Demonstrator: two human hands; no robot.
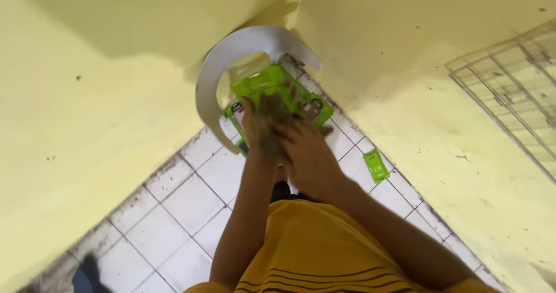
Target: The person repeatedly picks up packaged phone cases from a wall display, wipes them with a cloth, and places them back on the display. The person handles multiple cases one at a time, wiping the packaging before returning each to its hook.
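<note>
Looking down into a room corner, I see a green plastic package [267, 84] lying on the white tiled floor [174, 212], inside a white curved arc-shaped piece [211, 76]. My left hand [263, 125] reaches over the package with its dirty fingers spread on it. My right hand [307, 154] lies beside and partly over the left hand, fingers toward the package's right end [317, 109]. The frame is blurred, so I cannot tell whether either hand grips the package or only touches it.
Yellow walls [87, 107] meet at the corner behind the package. A small green card [376, 165] lies on the tiles by the right wall. A wire grid rack [515, 84] leans on the right wall. A dark shoe [87, 273] shows at bottom left.
</note>
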